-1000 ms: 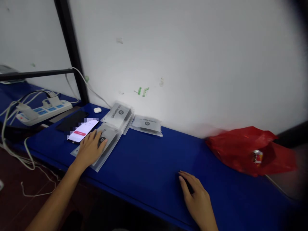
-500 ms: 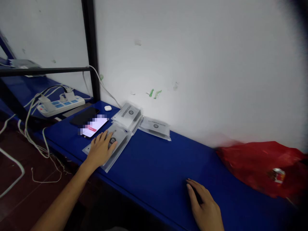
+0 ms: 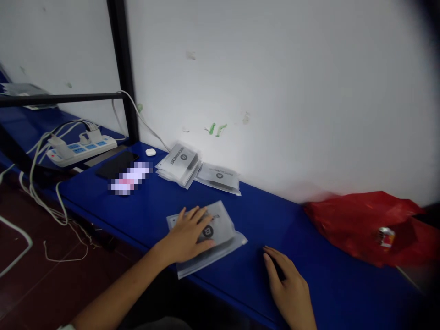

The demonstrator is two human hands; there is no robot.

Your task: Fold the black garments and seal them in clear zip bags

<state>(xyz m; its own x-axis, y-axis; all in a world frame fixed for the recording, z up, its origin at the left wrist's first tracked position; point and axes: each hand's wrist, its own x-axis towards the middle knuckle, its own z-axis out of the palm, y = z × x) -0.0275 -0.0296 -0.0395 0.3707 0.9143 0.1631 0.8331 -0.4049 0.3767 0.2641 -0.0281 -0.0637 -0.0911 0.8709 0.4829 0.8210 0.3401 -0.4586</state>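
Note:
My left hand [image 3: 188, 235] lies flat with its fingers spread on a frosted zip bag [image 3: 225, 233] printed with a round black logo. The bag rests on the blue table [image 3: 256, 215] near the front edge, and the palm covers its left part. To the right, my right hand [image 3: 288, 285] rests on the table with its fingers loosely curved and the thumb apart, nothing visible in it. Behind the left hand sit a stack of similar zip bags [image 3: 178, 162] and a single zip bag [image 3: 220, 176] against the wall.
A lit phone [image 3: 130, 178] lies beside a dark flat device [image 3: 117, 165] on the left, near a white earbud case [image 3: 150, 152]. A power strip [image 3: 82, 150] with plugs and cables stands farther left. A red plastic bag [image 3: 357, 224] lies on the right.
My left hand has slid one zip bag rightward and nearer, away from the stack and the phone. My right hand has stayed in about the same place.

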